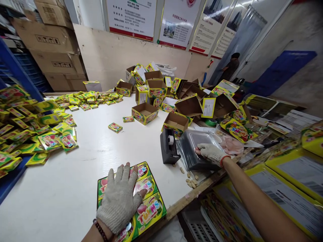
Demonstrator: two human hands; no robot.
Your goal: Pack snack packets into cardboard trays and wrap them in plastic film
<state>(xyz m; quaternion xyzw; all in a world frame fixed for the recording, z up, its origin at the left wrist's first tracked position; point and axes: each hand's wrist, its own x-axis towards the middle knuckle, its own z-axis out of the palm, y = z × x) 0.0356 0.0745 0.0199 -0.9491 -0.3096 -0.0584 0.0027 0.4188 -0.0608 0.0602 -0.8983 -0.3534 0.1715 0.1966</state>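
My left hand (121, 198), in a grey-white fingerless glove, lies flat with fingers spread on a block of green and yellow "TWINS" candy boxes (149, 212). The boxes sit side by side in a dark-edged rectangle at the table's front edge. My right hand (212, 154), gloved the same way, rests its fingertips on a stack of clear plastic bags (193, 148). Its fingers are stretched out to the left, and I see no bag lifted between them. Just left of the stack stands a black tape dispenser (169, 148) with a roll in it.
Small candy boxes (50, 139) lie heaped on the left of the white table (83, 178). Open display cartons (145, 113) pile up at the back and right. Nut shells (193, 183) lie by the front edge. A person (230, 67) stands in the far right background.
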